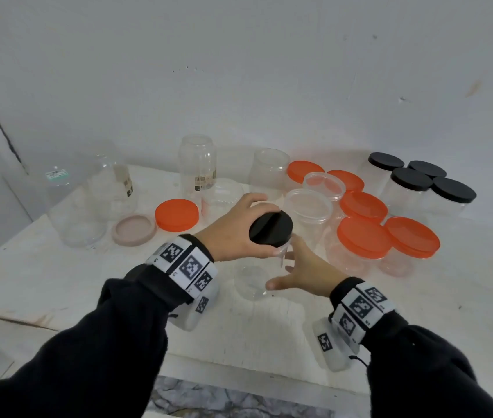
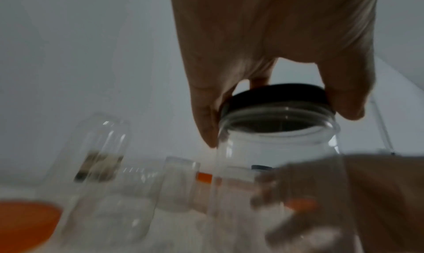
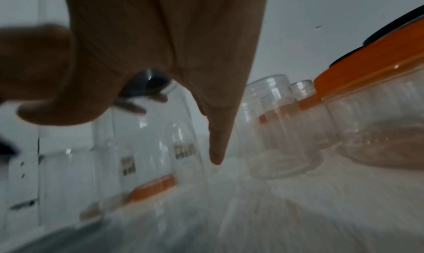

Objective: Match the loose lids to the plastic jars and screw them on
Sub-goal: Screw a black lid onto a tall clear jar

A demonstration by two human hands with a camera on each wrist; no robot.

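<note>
Broadly, a white surface (image 1: 58, 285) is seen set against a pale wall, and both dark-sleeved arms are stretched forward over its middle, each wrist banded with black-and-white markers. Along the far left, tall lidless clear jars (image 1: 198, 164) are stood; to the right, a group of jars closed with orange lids (image 1: 363, 241) is gathered, and behind these, jars closed with black lids (image 1: 411, 179) are lined near the wall. Two shallow clear tubs (image 1: 308, 206) are placed between the groups. A loose orange lid (image 1: 176, 214) and a loose pinkish lid (image 1: 134, 230) are laid flat just beside each other left of centre. At the centre, a clear jar (image 2: 277, 148) is held in front of the person; whether its base is touching the surface cannot be told. The left hand (image 1: 233, 233) is arched over the jar's mouth from above, its thumb and fingers curled around the rim of the black lid (image 1: 270, 227), which is seated on the jar's threaded neck, as is shown plainly from the left wrist view. The right hand (image 1: 305, 273) is extended low beside the jar's lower body, thumb spread outward and fingers straight and relaxed, grasping nothing; whether the fingertips are touching the jar wall cannot be told, since that view is blurred.
</note>
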